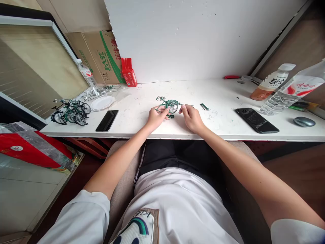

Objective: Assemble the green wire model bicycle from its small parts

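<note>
A small green model bicycle (pixel 169 104) stands on the white desk (pixel 142 101) in front of me. My left hand (pixel 156 117) is closed on its frame, fingers pinching near the front. My right hand (pixel 191 117) rests just right of the rear wheel, fingers curled and pinched together; what they hold, if anything, is too small to make out. A small green part (pixel 170 116) lies between my hands. A few loose green pieces (pixel 204 107) lie a little to the right.
Several finished green model bicycles (pixel 70 112) stand at the desk's left end beside a white plate (pixel 103 102) and a black phone (pixel 107 120). Another phone (pixel 256 120), two bottles (pixel 291 88), a mouse (pixel 304 121), a red box (pixel 129 73) and a cardboard carton (pixel 98 56) ring the desk.
</note>
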A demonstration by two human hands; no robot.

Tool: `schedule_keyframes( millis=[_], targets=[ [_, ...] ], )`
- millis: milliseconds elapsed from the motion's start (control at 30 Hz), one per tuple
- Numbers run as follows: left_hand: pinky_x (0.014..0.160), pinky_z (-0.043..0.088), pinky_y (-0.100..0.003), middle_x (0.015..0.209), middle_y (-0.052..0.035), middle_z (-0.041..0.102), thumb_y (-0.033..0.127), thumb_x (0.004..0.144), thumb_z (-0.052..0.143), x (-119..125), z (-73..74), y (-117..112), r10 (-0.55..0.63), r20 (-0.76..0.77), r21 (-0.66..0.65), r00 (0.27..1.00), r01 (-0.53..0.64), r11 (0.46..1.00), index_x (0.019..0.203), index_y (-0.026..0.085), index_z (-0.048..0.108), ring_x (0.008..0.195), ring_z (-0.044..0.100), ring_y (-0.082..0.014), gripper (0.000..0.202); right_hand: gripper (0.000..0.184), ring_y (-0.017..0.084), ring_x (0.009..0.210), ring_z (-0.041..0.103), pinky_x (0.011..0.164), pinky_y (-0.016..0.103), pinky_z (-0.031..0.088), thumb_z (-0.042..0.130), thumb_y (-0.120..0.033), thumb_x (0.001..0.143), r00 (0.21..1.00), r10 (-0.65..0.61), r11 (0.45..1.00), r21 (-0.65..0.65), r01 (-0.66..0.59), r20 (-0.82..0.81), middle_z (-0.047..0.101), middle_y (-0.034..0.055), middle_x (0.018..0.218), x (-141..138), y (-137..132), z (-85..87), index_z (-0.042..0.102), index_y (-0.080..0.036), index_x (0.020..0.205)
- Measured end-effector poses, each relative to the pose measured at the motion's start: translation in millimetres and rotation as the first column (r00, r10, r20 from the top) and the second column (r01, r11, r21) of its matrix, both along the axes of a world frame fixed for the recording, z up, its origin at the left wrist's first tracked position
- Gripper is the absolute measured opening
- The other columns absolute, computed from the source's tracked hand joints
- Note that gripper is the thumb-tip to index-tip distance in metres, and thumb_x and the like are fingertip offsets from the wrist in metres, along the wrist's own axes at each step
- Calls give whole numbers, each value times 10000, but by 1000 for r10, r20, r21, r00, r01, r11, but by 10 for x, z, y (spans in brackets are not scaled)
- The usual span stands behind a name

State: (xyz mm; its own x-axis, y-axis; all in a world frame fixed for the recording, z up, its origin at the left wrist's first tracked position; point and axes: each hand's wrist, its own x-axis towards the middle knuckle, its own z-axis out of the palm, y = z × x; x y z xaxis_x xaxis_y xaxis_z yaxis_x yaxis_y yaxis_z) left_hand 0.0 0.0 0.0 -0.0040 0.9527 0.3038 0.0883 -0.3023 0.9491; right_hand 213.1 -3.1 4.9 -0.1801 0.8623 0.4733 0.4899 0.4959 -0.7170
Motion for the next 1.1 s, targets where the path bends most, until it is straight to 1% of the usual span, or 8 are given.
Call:
schedule_keyframes(
  millis=[167,267,367,500,633,767,867,1100],
  targets=[
    [651,560,-243,843,-64,828,315,970,825,-5,2,13,14,12,-11,1000,-14,1000,882,159,753,606,741,-137,192,671,251,715,556,690,401,432,439,-917,1026,1000,-9,1000,-21,9,-9,668,52,801,-13,-1,-12,599,-268,978],
    [655,555,-242,848,-70,834,341,970,837,-2,20,6,27,13,-22,1000,-26,999,866,165,740,605,738,-134,226,646,243,685,523,666,400,420,458,-904,1029,1000,-5,1000,-12,5,-4,646,40,773,-16,13,-27,595,-273,982],
    [659,552,-244,840,-71,832,359,967,843,-2,43,-16,32,13,-34,999,-32,999,847,166,731,606,738,-134,253,652,256,705,536,687,416,438,411,-901,1046,1000,-17,1000,-8,17,-10,634,47,777,-10,21,-32,568,-279,928],
    [669,555,-253,804,-55,817,374,947,845,-18,49,-29,-4,17,-36,1000,5,999,830,168,740,606,738,-137,259,632,270,743,537,717,434,446,344,-887,1070,994,-73,997,11,74,-81,587,44,770,8,35,-36,432,-300,854],
    [679,571,-273,706,-36,767,383,928,832,-38,33,-24,-61,37,-6,997,61,998,840,170,768,660,768,-176,239,596,267,828,575,760,440,479,480,-865,1050,982,-126,992,-6,127,-137,615,51,870,10,59,-62,377,-299,893],
    [720,612,-308,637,-22,720,433,895,870,-47,27,-32,-86,35,5,996,86,996,853,172,772,724,796,-218,281,597,288,997,657,759,445,546,658,-826,983,976,-8,998,-56,-4,-216,704,97,1075,-3,86,-106,379,-299,950],
    [728,618,-314,650,-28,728,445,877,893,-43,30,-38,-123,48,6,991,123,992,837,173,763,719,796,-217,305,623,289,970,662,675,437,567,730,-800,936,963,58,993,-89,-84,-263,699,88,1040,-4,104,-127,352,-305,937],
    [685,593,-294,850,-94,838,459,860,917,-27,63,-57,-161,45,-46,986,163,986,898,148,793,622,738,-156,337,611,263,872,643,567,404,550,749,-748,938,945,52,991,-98,-88,-323,644,64,974,14,144,-147,327,-306,929]
  ],
)
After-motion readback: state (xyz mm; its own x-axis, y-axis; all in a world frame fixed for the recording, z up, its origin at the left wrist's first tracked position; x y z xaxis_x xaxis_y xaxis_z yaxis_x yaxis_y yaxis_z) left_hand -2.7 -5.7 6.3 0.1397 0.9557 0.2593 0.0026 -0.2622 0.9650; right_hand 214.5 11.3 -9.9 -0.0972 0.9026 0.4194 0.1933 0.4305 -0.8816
